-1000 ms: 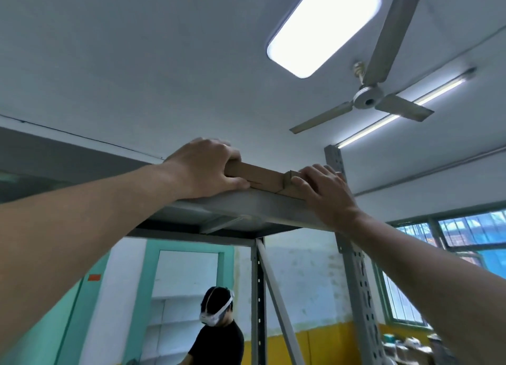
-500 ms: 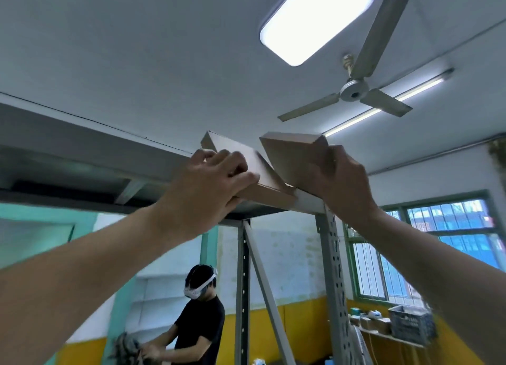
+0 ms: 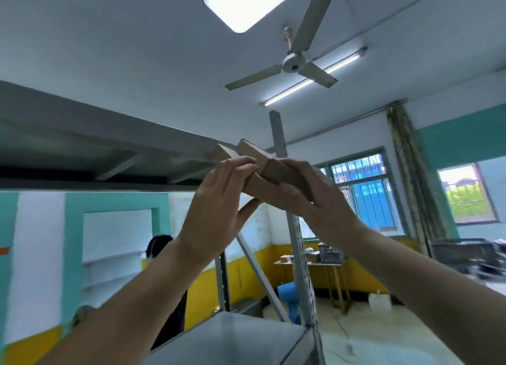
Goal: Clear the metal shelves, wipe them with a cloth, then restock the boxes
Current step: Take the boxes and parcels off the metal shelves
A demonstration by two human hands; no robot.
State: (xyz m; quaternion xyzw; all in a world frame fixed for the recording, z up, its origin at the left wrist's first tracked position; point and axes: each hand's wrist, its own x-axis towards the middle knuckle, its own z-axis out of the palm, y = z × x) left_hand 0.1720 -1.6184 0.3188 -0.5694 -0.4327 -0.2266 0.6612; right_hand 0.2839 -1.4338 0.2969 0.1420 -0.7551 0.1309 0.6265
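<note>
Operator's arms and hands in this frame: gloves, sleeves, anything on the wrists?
No gloves on the left hand or the right hand. The left forearm and right forearm are bare to the frame edge, with no sleeve in view. No watch, band, ring or marking shows on the visible sides.

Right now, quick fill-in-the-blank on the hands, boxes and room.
1. The left hand and right hand grip ____ boxes between them.
2. The ceiling fan has ____ blades.
3. The bottom band of the wall is painted ____.
Missing: two; three; yellow.
</note>
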